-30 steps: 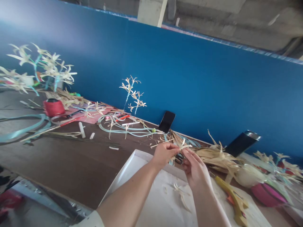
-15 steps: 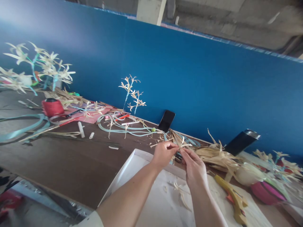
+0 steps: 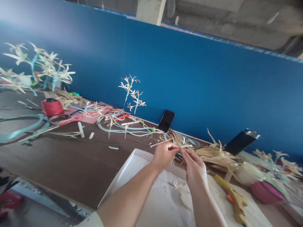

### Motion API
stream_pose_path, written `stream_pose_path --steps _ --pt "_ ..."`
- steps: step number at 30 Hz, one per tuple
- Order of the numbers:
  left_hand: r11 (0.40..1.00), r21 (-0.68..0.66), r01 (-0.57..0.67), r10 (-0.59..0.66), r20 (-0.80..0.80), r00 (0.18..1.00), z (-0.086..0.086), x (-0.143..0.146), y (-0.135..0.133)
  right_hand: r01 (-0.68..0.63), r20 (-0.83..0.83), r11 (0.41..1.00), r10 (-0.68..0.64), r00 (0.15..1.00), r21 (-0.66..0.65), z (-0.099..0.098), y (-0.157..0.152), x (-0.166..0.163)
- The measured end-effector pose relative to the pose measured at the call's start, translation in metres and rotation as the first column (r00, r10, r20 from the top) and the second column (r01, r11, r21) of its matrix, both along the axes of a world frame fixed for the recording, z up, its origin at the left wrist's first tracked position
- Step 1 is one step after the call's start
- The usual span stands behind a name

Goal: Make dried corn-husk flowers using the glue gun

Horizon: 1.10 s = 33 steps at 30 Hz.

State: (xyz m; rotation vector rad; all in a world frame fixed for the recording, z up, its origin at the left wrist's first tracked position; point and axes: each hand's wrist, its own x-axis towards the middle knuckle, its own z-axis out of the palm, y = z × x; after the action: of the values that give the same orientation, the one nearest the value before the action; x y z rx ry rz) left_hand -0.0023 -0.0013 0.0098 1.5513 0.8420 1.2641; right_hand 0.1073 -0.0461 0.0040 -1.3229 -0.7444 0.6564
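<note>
My left hand [image 3: 165, 153] and my right hand [image 3: 194, 165] meet fingertip to fingertip above the far edge of a white shallow box [image 3: 139, 162]. Pinched between them is a small flower of pale dried husk [image 3: 184, 144]; its thin petals stick up and out past my fingertips, while its base is hidden by them. Inside the box lies another loose husk flower [image 3: 181, 190]. Just beyond my hands is a heap of dried corn husk [image 3: 213, 156], with small scraps and dark-handled scissors-like metal partly covered by my fingers.
A yellow glue gun [image 3: 233, 198] lies right of the box near a pink pouch [image 3: 267, 191]. A black tumbler [image 3: 241, 142] leans behind it. A phone [image 3: 167, 120] props against the blue panel [image 3: 201, 78]. Blue cord [image 3: 139, 132], red thread spool [image 3: 53, 107] and finished flower stems [image 3: 52, 64] stand leftward.
The petals between my fingertips have shifted and turned slightly. My two hands stay pinched together in nearly the same place.
</note>
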Motion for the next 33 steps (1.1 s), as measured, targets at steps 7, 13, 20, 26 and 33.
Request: stream_pose_path --steps 7,13,20,26,33 --pt "0.997 0.077 -0.001 0.003 -0.023 1.000 -0.0060 0.0018 0.0013 0.044 0.027 0.999 -0.043 0.999 -0.019 -0.0030 -0.0002 0.0021" --pt "0.995 0.097 -0.015 0.019 -0.048 0.999 -0.0080 0.0018 0.0018 0.045 0.041 0.999 -0.045 0.998 -0.021 0.0001 -0.0006 -0.0001" --pt "0.993 0.112 -0.024 0.034 -0.088 0.996 -0.0085 0.0020 0.0019 0.042 0.049 0.999 -0.040 0.998 -0.026 -0.0030 -0.0002 0.0019" --pt "0.984 0.176 -0.033 0.055 -0.123 0.991 -0.0079 0.0010 -0.0006 0.045 0.073 0.998 -0.042 0.996 -0.037 0.0016 -0.0012 -0.0003" --pt "0.990 0.137 -0.016 0.033 -0.122 0.992 -0.0086 0.0010 -0.0012 0.058 0.079 0.998 -0.057 0.995 -0.013 0.0040 -0.0011 -0.0028"
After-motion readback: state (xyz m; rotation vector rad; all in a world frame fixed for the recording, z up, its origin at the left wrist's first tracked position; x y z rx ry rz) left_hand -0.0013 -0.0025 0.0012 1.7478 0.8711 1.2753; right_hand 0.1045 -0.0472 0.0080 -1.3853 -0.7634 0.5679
